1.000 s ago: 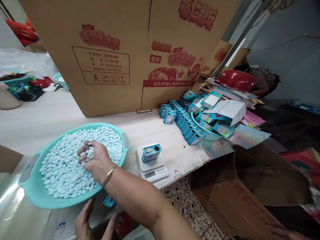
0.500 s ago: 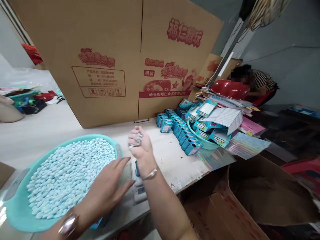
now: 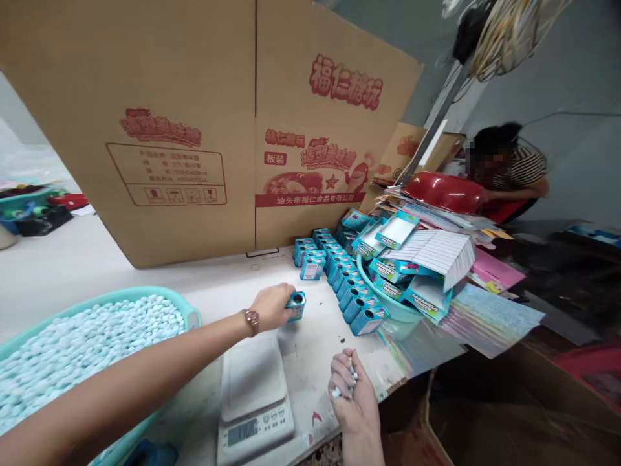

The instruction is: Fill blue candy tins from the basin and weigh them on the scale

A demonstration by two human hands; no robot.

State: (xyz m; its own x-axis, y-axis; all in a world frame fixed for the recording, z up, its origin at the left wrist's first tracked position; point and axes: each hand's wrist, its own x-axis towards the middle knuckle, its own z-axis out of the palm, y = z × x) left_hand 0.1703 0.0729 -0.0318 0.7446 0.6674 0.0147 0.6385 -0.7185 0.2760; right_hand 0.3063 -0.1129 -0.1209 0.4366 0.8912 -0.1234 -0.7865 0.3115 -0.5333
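My left hand (image 3: 272,307) reaches across the table, closed on a small blue tin (image 3: 295,305) that stands on the tabletop beyond the scale. My right hand (image 3: 350,389) is near the table's front edge, fingers curled round a few pale blue candies (image 3: 350,374). A white digital scale (image 3: 254,391) sits between my arms with nothing on its plate. At the left, a teal basin (image 3: 191,316) holds a heap of pale blue candies (image 3: 72,353).
A large printed cardboard box (image 3: 208,129) stands behind. Rows of blue tins (image 3: 339,272) line up by a teal bowl (image 3: 385,307) piled with flat packs and papers. Another person (image 3: 509,168) sits at the far right. An open carton (image 3: 485,421) lies below the table edge.
My left hand took the blue tin off the scale and moved it forward onto the table. My right hand drew back toward the table edge with candies in it.
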